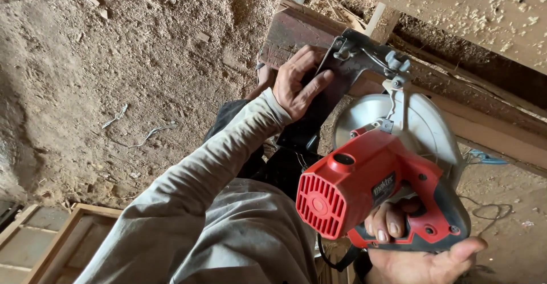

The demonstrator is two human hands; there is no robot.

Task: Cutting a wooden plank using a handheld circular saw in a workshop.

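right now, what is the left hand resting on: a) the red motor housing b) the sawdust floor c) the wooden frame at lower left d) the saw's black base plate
d: the left hand lies flat on the black base plate of the saw, while the right hand grips the handle below the red motor housing.

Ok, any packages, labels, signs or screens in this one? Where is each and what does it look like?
Label: on the side of the red motor housing of the circular saw, above the fingers of the right hand; a small dark rectangular plate with pale lettering, tilted.
No packages, signs or screens in view.
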